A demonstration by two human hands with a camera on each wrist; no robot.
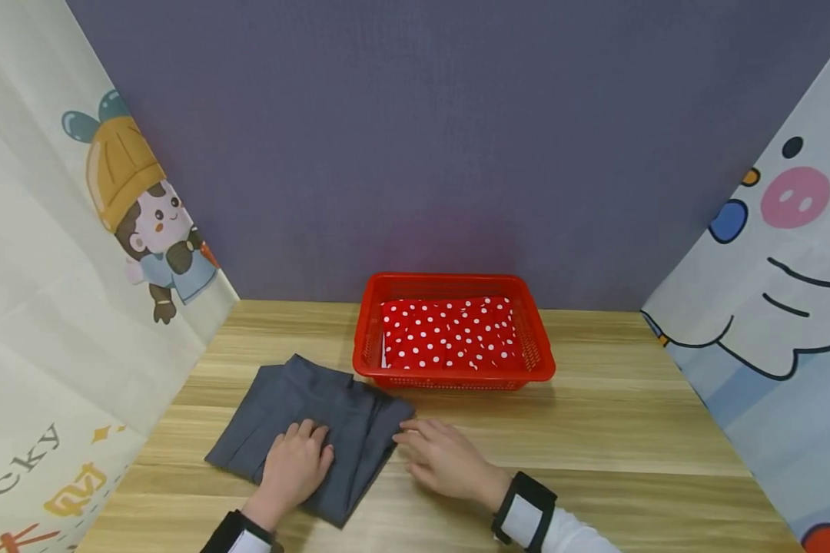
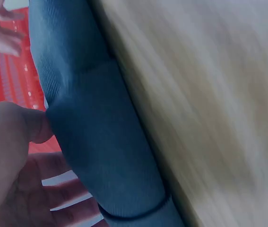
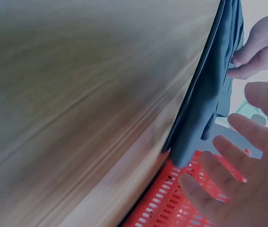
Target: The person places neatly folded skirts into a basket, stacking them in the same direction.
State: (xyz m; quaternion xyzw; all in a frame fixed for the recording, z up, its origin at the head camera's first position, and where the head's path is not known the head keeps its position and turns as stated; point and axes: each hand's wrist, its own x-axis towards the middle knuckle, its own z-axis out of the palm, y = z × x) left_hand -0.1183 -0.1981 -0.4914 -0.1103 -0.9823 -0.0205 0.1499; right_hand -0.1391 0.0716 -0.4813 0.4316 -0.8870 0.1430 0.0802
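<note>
A folded grey garment (image 1: 318, 415) lies on the wooden table (image 1: 629, 430), left of centre. My left hand (image 1: 296, 459) rests palm down on its near part, fingers relaxed and flat on the cloth. My right hand (image 1: 437, 453) lies on the table just right of the garment, fingers straight, with its fingertips at the cloth's right corner and holding nothing. In the left wrist view the grey garment (image 2: 100, 142) fills the middle beside my left hand (image 2: 15, 165). The right wrist view shows the garment's edge (image 3: 209, 94) and my spread right hand (image 3: 247, 179).
A red plastic basket (image 1: 539, 349) stands just behind the garment at the table's middle and holds a folded red cloth with white dots (image 1: 449, 332). Printed curtains close the left and right sides, and a grey wall closes the back.
</note>
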